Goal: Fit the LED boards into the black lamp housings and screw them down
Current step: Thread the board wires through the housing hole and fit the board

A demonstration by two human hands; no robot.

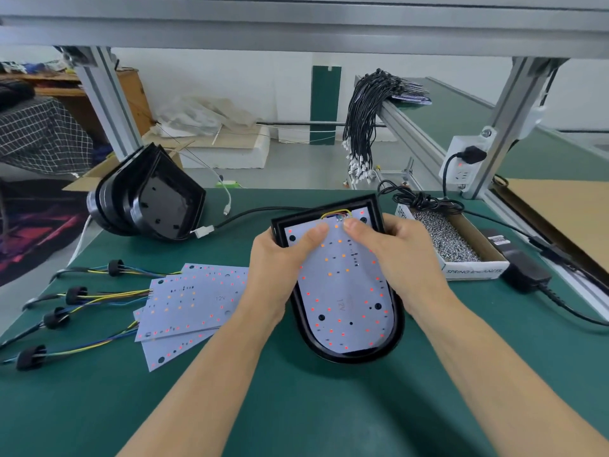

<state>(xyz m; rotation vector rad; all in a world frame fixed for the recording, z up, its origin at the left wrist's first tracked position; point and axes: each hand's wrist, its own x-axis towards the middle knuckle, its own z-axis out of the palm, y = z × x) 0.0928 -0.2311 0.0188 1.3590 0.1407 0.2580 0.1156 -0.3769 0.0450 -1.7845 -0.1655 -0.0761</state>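
Both hands on black lamp housing (337, 352) on green tabletop (296, 407), left hand (283, 255) and right hand (392, 249) gripping its sides, thumbs pressing LED board (346, 301) inside, long axis running away from camera, rounded end nearest, spare boards (191, 301) left of housing, screw box (461, 249) right.

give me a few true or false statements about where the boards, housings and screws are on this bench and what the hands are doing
1. Both hands hold one black housing with an LED board lying in it. True.
2. The left hand holds a screwdriver. False: no screwdriver is in view; its thumb presses on the board.
3. The spare LED boards lie left of the held housing, their wires running left. True.
4. The box of screws sits on the left side of the table. False: it sits on the right, just beyond the right hand.
5. The empty housings are stacked at the far left of the green mat. True.
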